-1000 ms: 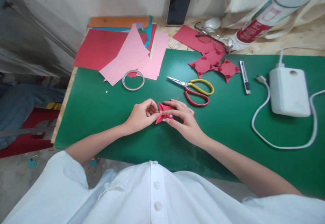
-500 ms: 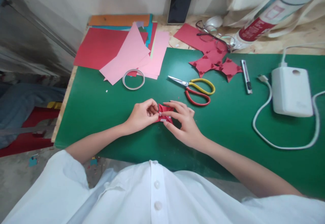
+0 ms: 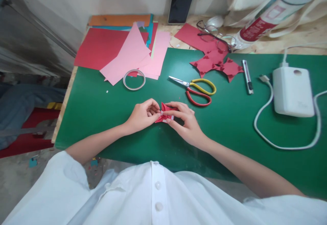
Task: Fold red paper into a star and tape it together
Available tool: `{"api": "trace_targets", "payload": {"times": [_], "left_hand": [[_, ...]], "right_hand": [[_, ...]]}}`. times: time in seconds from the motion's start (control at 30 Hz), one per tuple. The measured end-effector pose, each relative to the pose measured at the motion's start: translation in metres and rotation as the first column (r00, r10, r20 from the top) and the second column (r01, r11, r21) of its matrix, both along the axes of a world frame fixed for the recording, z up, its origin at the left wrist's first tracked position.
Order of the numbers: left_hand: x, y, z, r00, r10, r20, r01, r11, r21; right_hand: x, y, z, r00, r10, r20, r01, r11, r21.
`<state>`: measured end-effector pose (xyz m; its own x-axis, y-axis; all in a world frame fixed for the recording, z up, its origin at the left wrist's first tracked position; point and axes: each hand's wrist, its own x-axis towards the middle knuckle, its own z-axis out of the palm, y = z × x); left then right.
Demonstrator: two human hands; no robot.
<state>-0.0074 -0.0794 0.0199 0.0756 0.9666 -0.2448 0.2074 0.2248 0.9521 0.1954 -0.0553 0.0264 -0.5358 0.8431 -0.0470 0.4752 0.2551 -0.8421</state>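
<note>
The small folded piece of red paper (image 3: pixel 166 113) sat low over the green cutting mat (image 3: pixel 102 116), near its front middle, pinched from both sides between the left hand (image 3: pixel 143 116) and the right hand (image 3: pixel 185 121). It was creased into pointed flaps, with small white patches showing along its edges. Fingers covered much of it, so its full shape could not be told.

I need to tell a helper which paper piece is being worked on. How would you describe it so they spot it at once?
On the green mat, look near its front edge, below the scissors. There, a small folded red paper piece sits pinched between the left hand and right hand. Unlike the folded red pieces farther back, it carries white strips.
</note>
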Motion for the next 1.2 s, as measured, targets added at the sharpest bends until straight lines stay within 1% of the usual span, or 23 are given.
{"api": "trace_targets", "payload": {"times": [0.1,0.27,0.33,0.47,0.57,0.63,0.67,0.8,0.87,1.03,1.1,1.13,1.2], "left_hand": [[0.001,0.000,0.000,1.000,0.010,-0.019,-0.010,1.000,0.000],[0.002,0.001,0.001,1.000,0.024,-0.019,-0.024,1.000,-0.007],[0.002,0.001,0.001,0.999,0.030,-0.024,-0.030,0.999,-0.010],[0.001,0.001,-0.001,0.998,0.039,-0.041,-0.039,0.999,-0.005],[0.001,0.000,-0.001,0.998,0.045,-0.037,-0.046,0.999,-0.011],[0.001,0.000,0.000,0.998,0.051,-0.022,-0.052,0.998,-0.025],[0.002,0.000,0.001,0.999,0.053,-0.013,-0.053,0.998,-0.029],[0.002,0.000,0.002,0.999,0.043,-0.003,-0.043,0.999,-0.028],[0.002,0.000,0.001,0.999,0.037,-0.005,-0.037,0.999,-0.024],[0.002,0.001,0.001,1.000,0.028,-0.014,-0.028,0.999,-0.030],[0.003,0.000,0.002,1.000,0.022,-0.015,-0.022,0.999,-0.031],[0.003,0.000,0.003,1.000,0.020,-0.016,-0.021,0.999,-0.030],[0.003,0.000,0.004,1.000,0.012,-0.020,-0.012,1.000,-0.027]], "right_hand": [[-0.001,-0.002,0.000,1.000,-0.016,0.011,0.015,0.999,0.044],[-0.003,-0.006,-0.006,0.999,-0.033,-0.011,0.034,0.982,0.188],[-0.003,-0.007,-0.009,1.000,-0.030,-0.011,0.031,0.968,0.247],[-0.003,-0.010,-0.011,0.999,-0.025,0.042,0.009,0.938,0.347],[-0.003,-0.011,-0.011,0.997,-0.033,0.068,-0.001,0.896,0.444],[-0.003,-0.011,-0.010,0.995,-0.040,0.087,-0.013,0.848,0.529],[-0.003,-0.011,-0.010,0.994,-0.044,0.101,-0.023,0.815,0.579],[-0.003,-0.009,-0.008,0.984,-0.065,0.168,-0.088,0.642,0.762],[-0.003,-0.008,-0.007,0.980,-0.075,0.185,-0.109,0.573,0.812],[-0.004,-0.005,-0.006,0.977,-0.088,0.194,-0.140,0.424,0.895],[-0.004,-0.005,-0.007,0.976,-0.094,0.196,-0.147,0.378,0.914],[-0.004,-0.005,-0.007,0.976,-0.094,0.194,-0.148,0.363,0.920],[-0.005,-0.005,-0.008,0.979,-0.081,0.189,-0.149,0.352,0.924]]}}
